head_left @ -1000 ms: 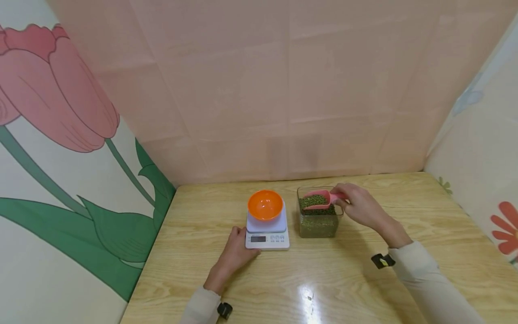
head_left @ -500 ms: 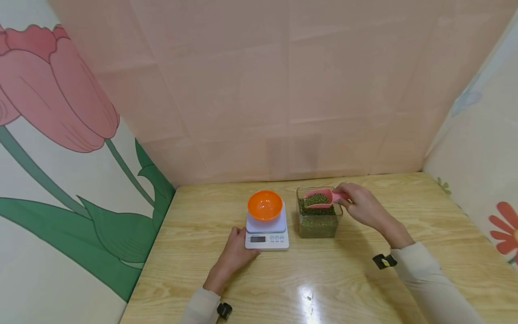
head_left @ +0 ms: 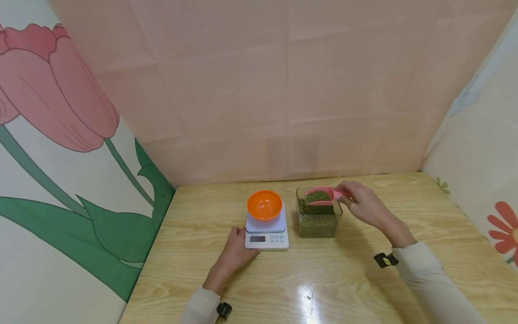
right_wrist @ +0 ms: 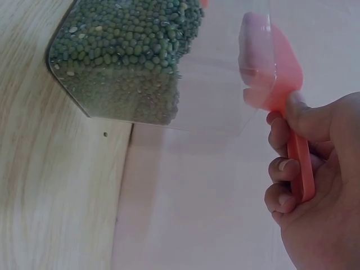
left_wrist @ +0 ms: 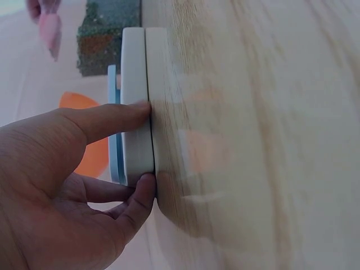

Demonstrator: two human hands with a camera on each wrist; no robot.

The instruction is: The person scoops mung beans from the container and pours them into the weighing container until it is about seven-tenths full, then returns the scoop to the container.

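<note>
My left hand (head_left: 236,253) grips the front left corner of a white kitchen scale (head_left: 276,245); in the left wrist view the thumb and fingers press its edges. On the scale's plate sits an orange bowl (head_left: 265,206), with no contents visible. To the right stands a clear square container (head_left: 318,231) partly filled with mung beans (right_wrist: 126,48). My right hand (head_left: 366,207) holds a pink scoop (right_wrist: 288,64) by its handle, fingers curled round it. Heaped with green mung beans, the scoop is over the container's opening. The scale's display is too small to read.
All stands on a wood-grain table (head_left: 194,216) near its back edge, against a pink-covered wall (head_left: 243,90). Painted flower walls rise at left and right. One loose bean (right_wrist: 105,134) lies on the table beside the container.
The right hand has raised the loaded scoop slightly, and its bowl now sits a little higher and further right over the container. My left hand, the scale and the orange bowl stay in place.
</note>
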